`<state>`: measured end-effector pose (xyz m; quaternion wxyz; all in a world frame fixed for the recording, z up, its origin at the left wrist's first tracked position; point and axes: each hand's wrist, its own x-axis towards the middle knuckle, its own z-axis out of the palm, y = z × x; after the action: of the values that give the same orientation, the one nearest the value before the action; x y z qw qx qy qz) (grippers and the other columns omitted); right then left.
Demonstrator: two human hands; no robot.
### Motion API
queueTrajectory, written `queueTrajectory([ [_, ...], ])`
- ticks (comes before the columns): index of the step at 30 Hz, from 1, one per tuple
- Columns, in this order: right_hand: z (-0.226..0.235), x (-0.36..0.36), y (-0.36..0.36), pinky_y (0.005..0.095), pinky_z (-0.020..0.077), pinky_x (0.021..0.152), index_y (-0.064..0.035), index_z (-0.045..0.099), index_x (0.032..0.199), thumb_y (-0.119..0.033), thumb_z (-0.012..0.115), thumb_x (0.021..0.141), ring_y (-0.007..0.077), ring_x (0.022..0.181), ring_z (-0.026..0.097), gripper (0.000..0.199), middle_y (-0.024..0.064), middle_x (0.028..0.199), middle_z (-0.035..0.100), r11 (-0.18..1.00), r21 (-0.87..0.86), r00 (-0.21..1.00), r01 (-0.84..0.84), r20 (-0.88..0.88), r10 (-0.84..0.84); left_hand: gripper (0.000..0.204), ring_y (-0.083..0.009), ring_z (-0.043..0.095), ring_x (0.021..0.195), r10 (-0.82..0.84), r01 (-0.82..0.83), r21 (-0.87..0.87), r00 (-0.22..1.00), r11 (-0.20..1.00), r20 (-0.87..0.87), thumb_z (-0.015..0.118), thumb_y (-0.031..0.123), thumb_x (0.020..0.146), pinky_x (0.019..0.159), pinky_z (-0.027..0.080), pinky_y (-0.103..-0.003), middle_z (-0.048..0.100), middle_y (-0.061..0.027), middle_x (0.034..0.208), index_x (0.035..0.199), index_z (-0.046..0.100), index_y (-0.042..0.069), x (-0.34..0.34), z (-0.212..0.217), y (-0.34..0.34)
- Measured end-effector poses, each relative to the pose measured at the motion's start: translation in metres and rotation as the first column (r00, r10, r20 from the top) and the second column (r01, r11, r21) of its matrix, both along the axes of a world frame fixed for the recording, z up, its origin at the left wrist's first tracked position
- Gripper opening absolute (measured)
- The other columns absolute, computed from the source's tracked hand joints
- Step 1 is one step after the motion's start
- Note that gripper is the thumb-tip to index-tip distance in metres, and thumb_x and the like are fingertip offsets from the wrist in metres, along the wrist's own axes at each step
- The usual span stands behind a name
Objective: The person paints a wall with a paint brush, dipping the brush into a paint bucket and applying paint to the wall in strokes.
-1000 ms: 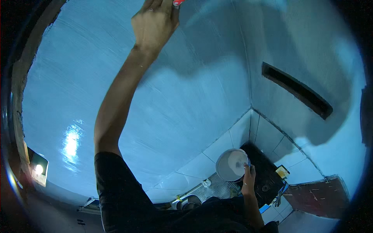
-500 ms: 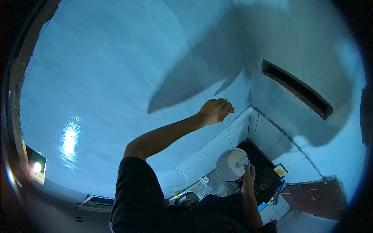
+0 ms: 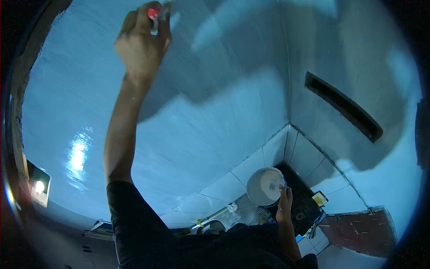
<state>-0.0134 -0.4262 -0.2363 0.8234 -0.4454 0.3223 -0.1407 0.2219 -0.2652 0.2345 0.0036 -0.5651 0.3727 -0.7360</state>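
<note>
1. the red-ended tool (image 3: pixel 153 12) is held in the left grip (image 3: pixel 142 40), with fingers and thumb closed around it; its red end is shown between them, at the far left of the scene.
2. the tool's other end is mostly hidden, so whether the blue-lit wall (image 3: pixel 215 139) is touched by it cannot be told.
3. the round pale bucket (image 3: pixel 256 190) is pinched at its right rim by the right grip (image 3: pixel 284 197), on the near right; some of the fingers are hidden.
4. whitish material is held in the bucket, which is placed just left of the right grip and well apart from the left grip.
5. beneath the bucket, a black stove (image 3: pixel 306 199) is seen to the right and a ridged metal drainboard (image 3: pixel 237 216) to the left.
6. a dark slot (image 3: pixel 342 106) is set into the wall at far right.
</note>
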Motion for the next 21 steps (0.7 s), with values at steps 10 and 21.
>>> queueTrajectory([
  [10,0.005,0.006,0.003,0.0329,0.0318,0.092,0.0022,0.04,0.115,-0.033,0.06,0.086,0.0212,0.106,0.04,0.051,0.0132,0.113,0.041,0.999,0.011,0.997,-0.039,-0.063,0.039,0.008,-0.0121,0.056,0.078,-0.02,-0.013,0.629,0.999,0.777,0.045,0.063,0.019,0.081,0.053,0.044,-0.025,0.056,0.0006,0.077,0.079,0.059,0.013,0.042,-0.19,-0.016],
  [21,-0.002,-0.004,0.004,0.028,0.0333,0.08,-0.0052,0.052,0.094,-0.026,0.057,0.088,0.0119,0.085,0.043,0.023,0.0009,0.086,0.047,0.996,-0.087,0.998,-0.03,-0.058,0.025,0.013,-0.0241,0.058,0.055,-0.174,0.341,0.104,0.691,0.934,-0.701,0.067,0.016,0.08,0.046,0.045,-0.034,0.06,-0.0098,0.067,0.075,0.06,0.007,0.033,-0.232,-0.055],
])
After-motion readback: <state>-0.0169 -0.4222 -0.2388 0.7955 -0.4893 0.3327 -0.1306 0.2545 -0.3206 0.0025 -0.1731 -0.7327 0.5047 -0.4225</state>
